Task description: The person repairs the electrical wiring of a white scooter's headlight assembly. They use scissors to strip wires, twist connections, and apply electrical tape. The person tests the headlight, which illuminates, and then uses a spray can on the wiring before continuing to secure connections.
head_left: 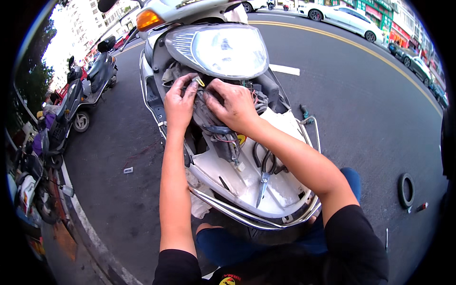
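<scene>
The scooter (156, 95) stands in front of me with its front panel off, wiring showing below the headlight (230, 51). My left hand (179, 102) pinches the end of a short yellow wire (201, 82) between thumb and fingertips, just under the headlight. Close to its right, my right hand (233, 103) has its fingers curled inward over the dark wiring bundle (204, 111); what lies between them is hidden. Below the hands, a loose white connector (240, 166) hangs from the harness. Black-handled scissors (264, 178) lie open on the white body panel (232, 190).
A chrome guard bar (237, 218) curves around the panel's near edge. On the asphalt to the right are a green-and-black tool (305, 113), a small tyre (406, 190) and a thin metal rod (386, 240). Several parked scooters (83, 95) line the left kerb. A white car (342, 19) is across the road.
</scene>
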{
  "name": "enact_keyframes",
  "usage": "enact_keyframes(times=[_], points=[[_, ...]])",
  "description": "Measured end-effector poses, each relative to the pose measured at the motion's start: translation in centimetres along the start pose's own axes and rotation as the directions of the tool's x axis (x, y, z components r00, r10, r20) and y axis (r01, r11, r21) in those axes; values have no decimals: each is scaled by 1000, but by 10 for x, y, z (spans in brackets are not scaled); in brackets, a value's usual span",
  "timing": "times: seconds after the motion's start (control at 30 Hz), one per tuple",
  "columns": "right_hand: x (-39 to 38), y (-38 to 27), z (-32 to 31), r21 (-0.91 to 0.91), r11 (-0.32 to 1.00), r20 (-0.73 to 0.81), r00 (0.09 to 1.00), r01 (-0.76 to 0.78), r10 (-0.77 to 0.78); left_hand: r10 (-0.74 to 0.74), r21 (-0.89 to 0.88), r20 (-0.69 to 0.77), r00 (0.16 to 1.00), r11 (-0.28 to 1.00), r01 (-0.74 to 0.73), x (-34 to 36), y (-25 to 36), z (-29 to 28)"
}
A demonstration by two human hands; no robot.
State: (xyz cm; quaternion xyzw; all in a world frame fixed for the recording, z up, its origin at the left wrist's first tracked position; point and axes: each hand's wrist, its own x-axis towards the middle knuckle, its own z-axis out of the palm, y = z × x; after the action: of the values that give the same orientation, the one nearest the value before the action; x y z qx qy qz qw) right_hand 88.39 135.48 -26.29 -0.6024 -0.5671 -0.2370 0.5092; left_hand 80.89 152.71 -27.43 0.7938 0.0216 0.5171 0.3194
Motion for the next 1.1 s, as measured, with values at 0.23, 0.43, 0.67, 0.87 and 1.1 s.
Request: enact_keyframes(times=[0.23,0.43,0.67,0.87,1.1], points=[[44,32,-69,462,882,-143,973,-95,180,-139,-127,38,990,981,143,-1,26,-16],[157,199,-113,819,469,-13,806,-331,592,-193,-43,-10,981,980,192,-8,28,-24],[264,302,-96,934,154,168,776,-322,609,-296,49,-10,955,954,296,-4,40,-20],[311,337,-81,982,-139,180,878,-131,443,-320,205,-104,942,919,336,-2,54,1],[261,367,-73,927,-261,319,933,-270,166,-240,354,-274,931,875,329,-8,64,15]])
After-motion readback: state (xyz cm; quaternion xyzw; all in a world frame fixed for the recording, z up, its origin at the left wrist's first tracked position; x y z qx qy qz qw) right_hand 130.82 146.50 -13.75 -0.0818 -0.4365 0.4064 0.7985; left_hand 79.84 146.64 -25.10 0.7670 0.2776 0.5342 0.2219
